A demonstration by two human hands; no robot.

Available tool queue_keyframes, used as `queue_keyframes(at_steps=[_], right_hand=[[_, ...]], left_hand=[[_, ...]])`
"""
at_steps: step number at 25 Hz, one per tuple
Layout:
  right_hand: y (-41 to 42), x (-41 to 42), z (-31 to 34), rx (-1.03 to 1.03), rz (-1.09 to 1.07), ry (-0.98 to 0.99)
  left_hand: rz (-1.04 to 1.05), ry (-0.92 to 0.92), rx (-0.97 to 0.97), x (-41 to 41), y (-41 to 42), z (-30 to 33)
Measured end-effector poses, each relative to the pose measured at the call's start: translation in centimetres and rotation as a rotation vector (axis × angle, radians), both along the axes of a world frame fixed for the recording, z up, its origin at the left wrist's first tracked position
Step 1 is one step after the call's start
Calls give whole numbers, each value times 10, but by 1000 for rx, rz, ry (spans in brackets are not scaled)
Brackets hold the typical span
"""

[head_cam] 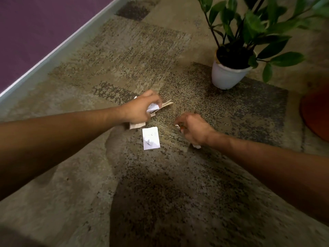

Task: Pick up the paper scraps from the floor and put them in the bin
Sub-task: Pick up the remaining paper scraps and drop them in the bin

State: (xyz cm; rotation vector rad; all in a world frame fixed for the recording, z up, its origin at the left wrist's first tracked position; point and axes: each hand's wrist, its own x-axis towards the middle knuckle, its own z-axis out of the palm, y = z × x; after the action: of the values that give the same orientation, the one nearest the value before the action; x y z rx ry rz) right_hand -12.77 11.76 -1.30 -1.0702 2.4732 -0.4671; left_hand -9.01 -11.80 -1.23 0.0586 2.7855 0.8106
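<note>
1. The left hand grips a bunch of white and tan paper scraps just above the floor
2. The right hand is curled around small scraps, a white bit poking out under the wrist
3. A flat white paper square lies on the floor between the hands
4. A potted plant stands beyond the right hand
</note>
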Motion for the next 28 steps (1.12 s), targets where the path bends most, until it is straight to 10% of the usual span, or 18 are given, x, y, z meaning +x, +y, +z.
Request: queue_keyframes(at_steps=[10, 28], right_hand=[[28, 3, -6, 388, 10, 20], [-22, -13, 18, -190, -108, -118]], left_hand=[[17, -300, -331, 13, -26, 0], [105, -254, -160, 2, -18, -4]])
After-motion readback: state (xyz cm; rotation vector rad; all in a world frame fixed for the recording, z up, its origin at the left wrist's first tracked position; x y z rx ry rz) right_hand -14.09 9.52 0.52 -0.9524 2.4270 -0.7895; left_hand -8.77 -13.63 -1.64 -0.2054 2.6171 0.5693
